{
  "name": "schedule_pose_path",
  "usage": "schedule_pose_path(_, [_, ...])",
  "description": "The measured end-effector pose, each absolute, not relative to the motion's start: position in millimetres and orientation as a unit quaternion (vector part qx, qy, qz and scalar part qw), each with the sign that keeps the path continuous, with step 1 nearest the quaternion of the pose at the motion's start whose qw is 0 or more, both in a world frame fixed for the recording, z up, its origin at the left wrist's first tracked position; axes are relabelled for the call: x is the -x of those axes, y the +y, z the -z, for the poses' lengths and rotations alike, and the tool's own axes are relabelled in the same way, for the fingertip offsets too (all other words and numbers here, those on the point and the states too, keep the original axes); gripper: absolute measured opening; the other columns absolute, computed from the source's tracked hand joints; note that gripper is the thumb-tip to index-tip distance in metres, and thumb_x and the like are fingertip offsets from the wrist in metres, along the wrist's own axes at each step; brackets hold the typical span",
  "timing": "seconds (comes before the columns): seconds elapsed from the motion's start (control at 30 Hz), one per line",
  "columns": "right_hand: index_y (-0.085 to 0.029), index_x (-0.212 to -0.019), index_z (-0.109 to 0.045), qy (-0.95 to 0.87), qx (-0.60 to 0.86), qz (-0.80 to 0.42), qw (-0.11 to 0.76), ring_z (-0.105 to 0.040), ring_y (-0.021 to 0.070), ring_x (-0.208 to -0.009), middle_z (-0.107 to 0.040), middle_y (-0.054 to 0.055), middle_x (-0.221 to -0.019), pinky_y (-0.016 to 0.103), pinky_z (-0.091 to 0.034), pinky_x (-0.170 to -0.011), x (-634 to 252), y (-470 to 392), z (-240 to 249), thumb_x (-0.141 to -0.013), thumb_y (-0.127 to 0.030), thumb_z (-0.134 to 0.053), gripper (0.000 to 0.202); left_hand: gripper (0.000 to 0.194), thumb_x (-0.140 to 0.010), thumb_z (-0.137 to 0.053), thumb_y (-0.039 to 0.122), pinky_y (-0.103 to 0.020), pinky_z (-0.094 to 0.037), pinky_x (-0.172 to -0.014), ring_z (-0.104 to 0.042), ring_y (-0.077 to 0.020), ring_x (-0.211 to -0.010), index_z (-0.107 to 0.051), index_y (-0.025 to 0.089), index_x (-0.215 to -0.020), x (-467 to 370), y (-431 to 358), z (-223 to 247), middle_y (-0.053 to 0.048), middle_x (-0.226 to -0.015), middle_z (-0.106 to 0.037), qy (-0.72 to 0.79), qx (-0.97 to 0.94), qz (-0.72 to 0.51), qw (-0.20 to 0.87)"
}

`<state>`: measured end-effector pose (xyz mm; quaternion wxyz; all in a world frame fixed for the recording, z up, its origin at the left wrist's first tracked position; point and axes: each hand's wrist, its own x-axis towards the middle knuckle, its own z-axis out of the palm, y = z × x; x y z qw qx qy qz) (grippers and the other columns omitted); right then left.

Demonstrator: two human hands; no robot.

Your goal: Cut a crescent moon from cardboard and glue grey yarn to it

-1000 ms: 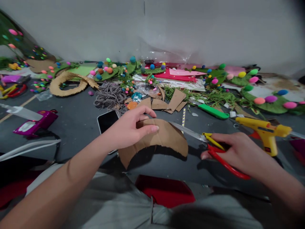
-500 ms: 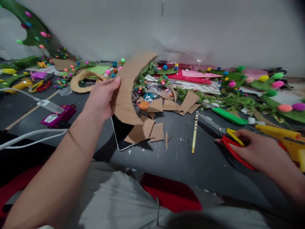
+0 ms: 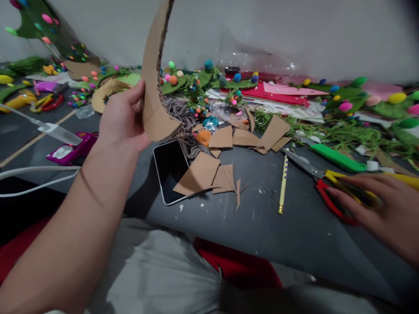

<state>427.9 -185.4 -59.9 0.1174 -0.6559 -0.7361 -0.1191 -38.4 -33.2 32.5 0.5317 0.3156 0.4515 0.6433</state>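
My left hand (image 3: 126,115) grips a curved, crescent-like piece of cardboard (image 3: 152,74), held upright above the table with its ragged corrugated edge facing right. Its fingers are partly hidden behind the cardboard. At the right, my right hand (image 3: 382,205) lies over the handles of a pair of scissors (image 3: 306,165) with red and yellow grips. The thumb and fingers are apart, and the scissors rest on the table with blades pointing left. A pale yellow pencil (image 3: 283,183) lies beside the blade tips. Below the left hand is a phone or tablet (image 3: 168,168), partly covered by a cardboard scrap (image 3: 199,174).
Several cardboard offcuts (image 3: 221,137) lie mid-table, near grey yarn (image 3: 180,113). A green-handled tool (image 3: 337,157) sits behind the scissors. Felt pieces with pompoms and red sheets (image 3: 255,97) line the wall. A purple glue gun-like device (image 3: 72,148) and white cables are at left.
The cardboard piece has been raised, moved left and turned more upright. My right hand has shifted right along the scissors, its fingers loosening from the handles. The view has turned slightly.
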Motion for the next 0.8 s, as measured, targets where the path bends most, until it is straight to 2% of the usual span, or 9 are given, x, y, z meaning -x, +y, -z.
schedule_pose_path(0.13, [-0.025,-0.114,-0.068,-0.799,0.548,0.008,0.249,-0.071,0.0220,-0.101,-0.073,0.010,-0.114,0.035,-0.057,-0.088,-348,-194,35,-0.099,-0.035,-0.062,0.018,0.016,-0.104,-0.054,0.023,-0.033,-0.052,-0.104,-0.067,-0.0199,-0.111,-0.062,0.010,-0.100,41,-31,-30,-0.003,-0.082,-0.071,0.469,-0.354,-0.638,0.497])
schedule_pose_path(0.17, [-0.024,-0.118,-0.067,-0.832,0.485,-0.033,0.268,-0.070,0.0217,-0.105,-0.072,0.011,-0.118,0.034,-0.058,-0.089,-321,-194,30,-0.099,-0.032,-0.062,0.021,0.015,-0.103,-0.055,0.024,-0.033,-0.053,-0.103,-0.067,-0.0200,-0.110,-0.063,0.011,-0.100,42,-31,-30,-0.002,-0.081,-0.070,0.474,-0.359,-0.636,0.491])
schedule_pose_path(0.23, [-0.019,-0.136,-0.060,-0.889,0.384,-0.067,0.241,-0.062,0.0238,-0.128,-0.065,0.013,-0.140,0.038,-0.053,-0.106,-266,-189,24,-0.102,-0.025,-0.056,0.035,0.017,-0.103,-0.056,0.026,-0.034,-0.054,-0.102,-0.069,-0.0202,-0.106,-0.064,0.011,-0.103,42,-31,-32,-0.001,-0.080,-0.071,0.478,-0.360,-0.634,0.489])
schedule_pose_path(0.3, [-0.017,-0.150,-0.050,-0.929,0.307,-0.064,0.194,-0.044,0.0286,-0.147,-0.049,0.012,-0.159,0.045,-0.044,-0.118,-221,-178,26,-0.104,-0.035,-0.053,0.049,0.022,-0.103,-0.054,0.028,-0.037,-0.055,-0.102,-0.070,-0.0210,-0.105,-0.065,0.011,-0.109,41,-33,-33,-0.002,-0.087,-0.074,0.471,-0.364,-0.633,0.496])
schedule_pose_path(0.37, [-0.018,-0.154,-0.046,-0.946,0.281,-0.057,0.150,-0.035,0.0321,-0.153,-0.038,0.012,-0.167,0.053,-0.038,-0.121,-196,-161,35,-0.106,-0.046,-0.047,0.056,0.027,-0.103,-0.053,0.031,-0.039,-0.054,-0.104,-0.071,-0.0215,-0.106,-0.066,0.011,-0.115,41,-35,-34,-0.004,-0.096,-0.077,0.465,-0.365,-0.625,0.510])
schedule_pose_path(0.5, [-0.016,-0.150,-0.052,-0.929,0.355,-0.028,0.096,-0.042,0.0338,-0.149,-0.048,0.014,-0.160,0.059,-0.038,-0.120,-209,-123,55,-0.109,-0.040,-0.037,0.050,0.024,-0.101,-0.056,0.031,-0.036,-0.055,-0.104,-0.072,-0.0187,-0.096,-0.070,0.014,-0.112,39,-36,-34,-0.002,-0.090,-0.079,0.461,-0.318,-0.630,0.537])
schedule_pose_path(0.63, [-0.010,-0.141,-0.059,-0.882,0.460,0.009,0.102,-0.046,0.0387,-0.146,-0.049,0.021,-0.158,0.061,-0.041,-0.117,-258,-106,60,-0.107,-0.033,-0.041,0.045,0.022,-0.101,-0.055,0.029,-0.031,-0.058,-0.095,-0.072,-0.0169,-0.081,-0.072,0.015,-0.106,35,-37,-36,-0.001,-0.081,-0.079,0.466,-0.289,-0.631,0.549])
schedule_pose_path(0.7, [-0.008,-0.138,-0.060,-0.882,0.453,0.006,0.128,-0.048,0.0380,-0.144,-0.048,0.024,-0.156,0.056,-0.044,-0.116,-276,-112,59,-0.105,-0.031,-0.046,0.042,0.024,-0.101,-0.054,0.029,-0.030,-0.059,-0.091,-0.073,-0.0167,-0.077,-0.072,0.015,-0.107,33,-38,-37,-0.001,-0.078,-0.078,0.474,-0.282,-0.625,0.552])
schedule_pose_path(0.8, [-0.012,-0.138,-0.060,-0.882,0.442,-0.021,0.162,-0.048,0.0320,-0.144,-0.050,0.020,-0.155,0.049,-0.045,-0.117,-290,-129,57,-0.104,-0.029,-0.050,0.039,0.023,-0.101,-0.054,0.028,-0.028,-0.060,-0.084,-0.072,-0.0161,-0.071,-0.072,0.015,-0.105,32,-39,-36,-0.001,-0.076,-0.078,0.477,-0.285,-0.620,0.554])
